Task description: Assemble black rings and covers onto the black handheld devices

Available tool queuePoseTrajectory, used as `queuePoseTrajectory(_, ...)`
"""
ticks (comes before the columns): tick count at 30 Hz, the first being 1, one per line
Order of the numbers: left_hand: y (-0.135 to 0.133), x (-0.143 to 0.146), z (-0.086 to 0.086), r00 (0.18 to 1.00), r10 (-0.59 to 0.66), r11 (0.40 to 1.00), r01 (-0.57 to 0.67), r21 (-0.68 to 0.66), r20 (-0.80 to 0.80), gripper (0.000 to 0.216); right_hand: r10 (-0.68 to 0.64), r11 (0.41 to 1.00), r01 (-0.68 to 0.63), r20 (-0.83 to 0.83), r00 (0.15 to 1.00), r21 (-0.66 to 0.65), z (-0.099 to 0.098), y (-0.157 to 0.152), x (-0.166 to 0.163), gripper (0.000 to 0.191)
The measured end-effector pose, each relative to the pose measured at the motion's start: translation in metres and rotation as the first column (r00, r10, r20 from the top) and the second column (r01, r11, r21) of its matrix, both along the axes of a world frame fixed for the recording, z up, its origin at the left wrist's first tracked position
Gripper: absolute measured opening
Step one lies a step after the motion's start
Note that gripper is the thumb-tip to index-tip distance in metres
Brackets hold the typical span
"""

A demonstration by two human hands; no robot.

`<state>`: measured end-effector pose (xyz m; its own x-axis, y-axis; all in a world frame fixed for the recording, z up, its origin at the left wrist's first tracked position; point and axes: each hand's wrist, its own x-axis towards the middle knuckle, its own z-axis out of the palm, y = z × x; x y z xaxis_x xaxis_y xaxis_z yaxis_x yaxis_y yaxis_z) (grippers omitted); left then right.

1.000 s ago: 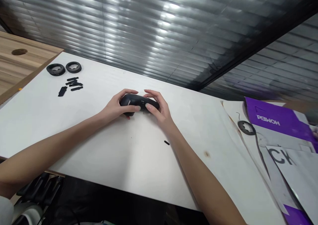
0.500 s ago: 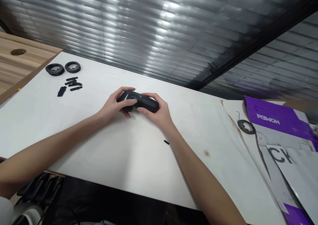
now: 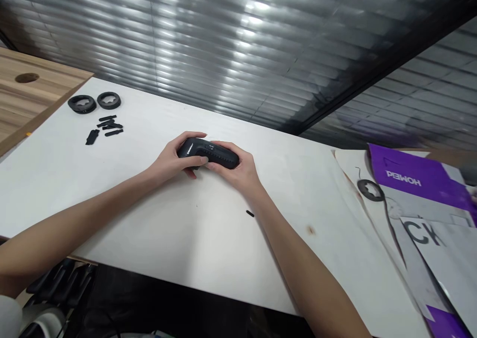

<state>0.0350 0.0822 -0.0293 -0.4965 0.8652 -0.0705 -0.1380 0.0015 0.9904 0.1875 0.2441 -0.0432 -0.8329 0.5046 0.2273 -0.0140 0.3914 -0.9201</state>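
So there's a chunky matte-black plastic handheld device (image 3: pixel 212 150) with white lettering near one end and a row of little ridges along its side, and both hands are on it. Left hand (image 3: pixel 175 155) is curled round the lettered end, right hand (image 3: pixel 243 168) has the opposite end, and the thumbs nearly meet along the near edge. Can't tell if its underside touches the smooth white worktop (image 3: pixel 208 258) or not.

One tiny black strip (image 3: pixel 250 213) lies on the near side of the device, a bit to its right, just beside the right forearm. Way off to the left of the device and farther back, you've got two thick black rings (image 3: pixel 109 106) sitting side by side, plus a loose scatter of small flat black pieces (image 3: pixel 112 125) just nearer than those.

Well to the right of the device is purple-and-white printed packaging (image 3: pixel 406 165), with a flat dark ring shape (image 3: pixel 362 188) by its left edge. Grey slatted blinds (image 3: pixel 204 44) are behind the device.
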Motion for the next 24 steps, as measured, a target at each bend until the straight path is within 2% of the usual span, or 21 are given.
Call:
queuePoseTrajectory(9,-0.0013,0.0013,0.0004,1.000,-0.003,1.000,0.002,-0.017,-0.009,0.055,0.027,0.998,-0.026,-0.018,0.999,0.051,-0.0028,0.0021,0.0003,0.048)
queuePoseTrajectory(15,-0.0016,-0.0012,-0.0027,1.000,-0.019,1.000,0.019,0.000,0.010,0.057,0.032,0.996,-0.032,0.003,0.999,-0.085,-0.0037,-0.0020,0.0009,0.051)
queuePoseTrajectory(24,-0.0038,-0.0029,-0.0049,0.999,-0.043,0.999,0.043,0.015,0.000,0.060,0.062,0.987,-0.064,-0.014,0.998,-0.149,-0.0024,-0.0021,0.0012,0.052)
